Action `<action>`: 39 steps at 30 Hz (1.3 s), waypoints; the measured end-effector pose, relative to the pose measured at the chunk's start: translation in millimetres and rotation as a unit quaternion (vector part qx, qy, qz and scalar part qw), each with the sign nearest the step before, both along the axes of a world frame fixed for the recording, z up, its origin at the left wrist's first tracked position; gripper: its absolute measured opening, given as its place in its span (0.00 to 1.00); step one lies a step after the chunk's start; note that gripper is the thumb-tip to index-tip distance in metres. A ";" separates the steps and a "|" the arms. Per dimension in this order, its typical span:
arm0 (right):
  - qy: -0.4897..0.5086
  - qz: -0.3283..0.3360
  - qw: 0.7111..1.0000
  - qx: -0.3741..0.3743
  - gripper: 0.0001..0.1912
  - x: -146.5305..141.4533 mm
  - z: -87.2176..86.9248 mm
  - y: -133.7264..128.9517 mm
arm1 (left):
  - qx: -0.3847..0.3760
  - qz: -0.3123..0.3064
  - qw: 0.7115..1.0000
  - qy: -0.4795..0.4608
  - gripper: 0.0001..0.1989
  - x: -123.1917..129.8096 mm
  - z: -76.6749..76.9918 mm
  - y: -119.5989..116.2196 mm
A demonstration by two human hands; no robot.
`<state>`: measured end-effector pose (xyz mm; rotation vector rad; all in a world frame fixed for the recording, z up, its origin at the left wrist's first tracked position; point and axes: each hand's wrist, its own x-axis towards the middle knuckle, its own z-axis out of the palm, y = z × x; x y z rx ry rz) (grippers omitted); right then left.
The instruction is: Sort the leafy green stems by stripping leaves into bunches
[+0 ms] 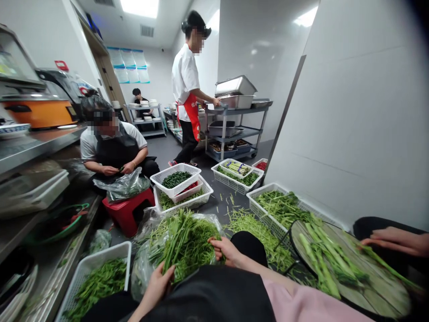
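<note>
A bunch of thin-stemmed leafy greens [191, 237] is held between the two hands, just ahead of the lap, over a clear plastic bag [138, 273] in which more greens are bundled. By the left hand [159, 282] the lower ends of the stems are gripped, the thumb and fingers being closed narrowly on either side of them. The right hand [224, 250] is placed at the right edge of the leaves, with its fingers curled and its fingertips drawn close to the thumb; whether a stem is pinched there cannot be told. The bunch is pointed away from the body: its long axis is run from the left hand upward and slightly to the right, while the loose leaves are spread toward the right hand. To the left, a white plastic basket [128, 266] is filled with green leaves [98, 286]. Beyond the right knee, trimmed stems [264, 235] are heaped on the floor, near another white basket [268, 220] loaded with greens. At the far right, thick green stalks [315, 264] are laid on a round board [385, 293], beside which another person's hand [395, 239] is seen. Ahead on the left, a red stool [136, 206] is used as a stand by a seated co-worker [117, 143].
</note>
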<state>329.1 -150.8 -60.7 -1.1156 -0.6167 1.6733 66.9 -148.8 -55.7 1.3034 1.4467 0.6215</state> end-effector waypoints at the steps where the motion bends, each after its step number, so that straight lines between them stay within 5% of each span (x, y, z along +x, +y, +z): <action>1: -0.017 0.008 1.000 0.003 0.12 -0.6 4.0 -0.9 | 0.004 0.010 1.000 -0.016 0.30 0.2 7.0 -0.8; 7: -0.204 0.014 0.975 0.081 0.11 -0.4 37.4 -10.2 | 0.007 0.060 0.993 -0.098 0.23 5.0 54.1 -14.2; 11: -0.250 0.028 0.958 0.142 0.11 1.6 53.1 -8.9 | -0.056 0.008 0.983 -0.173 0.19 2.7 66.1 -18.4; 17: -0.218 0.023 0.958 0.184 0.14 -2.7 71.8 0.2 | -0.062 -0.009 0.977 -0.204 0.18 0.8 66.4 -25.9; 24: -0.072 0.053 0.992 0.092 0.23 -28.2 93.9 24.4 | -0.038 -0.020 0.983 -0.178 0.18 4.1 63.0 -23.8; 32: -0.062 -0.002 0.991 0.118 0.22 -34.4 86.4 21.7 | -0.051 0.077 0.970 -0.224 0.25 2.8 52.1 -22.4; 39: -0.077 -0.045 0.988 0.126 0.22 -30.9 81.8 14.9 | -0.041 0.114 0.963 -0.241 0.22 -2.5 47.8 -21.4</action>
